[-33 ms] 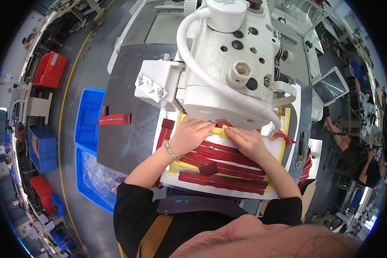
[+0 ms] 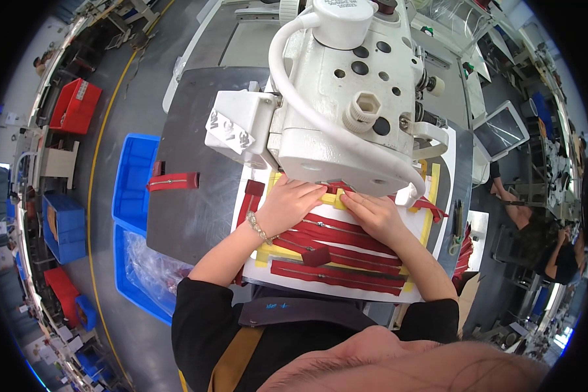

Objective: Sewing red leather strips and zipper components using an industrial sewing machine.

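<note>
Just below the head of a white sewing machine point(image 2: 346, 153), a small yellow piece point(image 2: 330, 198) lies between my hands with red fabric at its far edge. My left hand point(image 2: 293, 204), wearing a beaded bracelet, has its fingers close together, tips at the yellow piece's left end and the red fabric. The fingers of my right hand point(image 2: 375, 217) are bent, pressing against the yellow piece's raised right end. Several red zipper strips point(image 2: 336, 279) lie on the white sheet nearer to me. A short red tab point(image 2: 317, 256) crosses them. The needle area is hidden by the machine head.
Left on the dark tabletop point(image 2: 199, 225) lies another red zipper piece point(image 2: 174, 181). Two blue bins point(image 2: 129, 189) stand beyond the table's left edge, one holding clear plastic. Small scissors point(image 2: 455, 244) lie at the right. More red strips point(image 2: 464, 253) hang beside them.
</note>
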Tool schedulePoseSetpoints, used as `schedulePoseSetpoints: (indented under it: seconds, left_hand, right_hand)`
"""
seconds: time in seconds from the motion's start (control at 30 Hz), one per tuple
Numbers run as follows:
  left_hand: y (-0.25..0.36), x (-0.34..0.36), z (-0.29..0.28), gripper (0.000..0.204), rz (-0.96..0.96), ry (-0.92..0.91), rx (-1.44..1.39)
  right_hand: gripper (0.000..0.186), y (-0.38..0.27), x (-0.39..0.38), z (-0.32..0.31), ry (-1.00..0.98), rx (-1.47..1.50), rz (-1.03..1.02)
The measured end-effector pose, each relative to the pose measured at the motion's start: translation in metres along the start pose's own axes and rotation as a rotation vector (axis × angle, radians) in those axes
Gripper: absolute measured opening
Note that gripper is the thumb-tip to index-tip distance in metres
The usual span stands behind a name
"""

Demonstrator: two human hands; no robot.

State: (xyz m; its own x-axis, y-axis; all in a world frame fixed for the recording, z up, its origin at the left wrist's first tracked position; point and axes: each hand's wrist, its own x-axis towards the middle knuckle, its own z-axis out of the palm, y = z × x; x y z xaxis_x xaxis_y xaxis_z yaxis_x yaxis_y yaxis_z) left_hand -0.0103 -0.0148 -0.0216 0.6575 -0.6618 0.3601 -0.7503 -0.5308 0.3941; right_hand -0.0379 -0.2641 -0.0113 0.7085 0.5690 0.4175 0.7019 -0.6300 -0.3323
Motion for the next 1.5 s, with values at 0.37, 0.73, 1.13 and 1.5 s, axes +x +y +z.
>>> schedulePoseSetpoints:
  seconds: [0.37, 0.73, 1.13, 1.5]
  left_hand:
    - [-0.003, 0.009, -0.011, 0.031, 0.138, -0.057, 0.111]
    - [-0.013, 0.014, -0.008, 0.033, 0.096, -0.239, 0.016]
    - [-0.003, 0.018, -0.012, 0.029, 0.114, -0.229, 0.050]
    - [-0.005, 0.012, -0.004, 0.035, 0.208, -0.005, 0.103]
  right_hand:
    - [0.028, 0.002, 0.005, -0.003, 0.005, 0.006, -0.090]
    - [0.029, 0.002, 0.003, 0.000, 0.011, 0.014, -0.073]
    - [0.042, -0.031, 0.013, 0.000, 0.002, -0.067, 0.131]
    - [0.034, -0.045, 0.019, 0.025, 0.095, -0.283, 0.209]
